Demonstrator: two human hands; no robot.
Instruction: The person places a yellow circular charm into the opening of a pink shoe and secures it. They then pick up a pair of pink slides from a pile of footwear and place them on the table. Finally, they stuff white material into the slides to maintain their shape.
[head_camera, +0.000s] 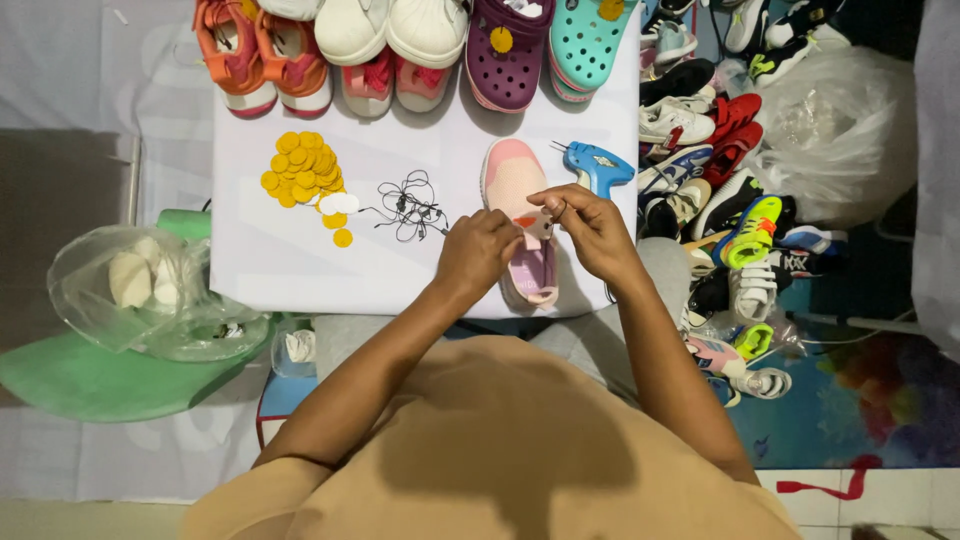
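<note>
A pink shoe (520, 215) lay lengthwise on the white bench (300, 260), toe pointing away from the person, its pale pink toe cap clear and its lilac heel near the bench's front edge. An orange patch showed at its middle, partly hidden under both hands.

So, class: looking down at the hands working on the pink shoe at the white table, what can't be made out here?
Head view only:
- What the right hand pinches: too small, hidden by fingertips.
- Middle of the pink shoe: covered by both hands; left hand.
- Row of shoes along the table's far side: cut off by the top edge.
- Blue tag gun: its handle is hidden behind the right hand.
- Contents of the clear plastic bag: blurred by the film.
</note>
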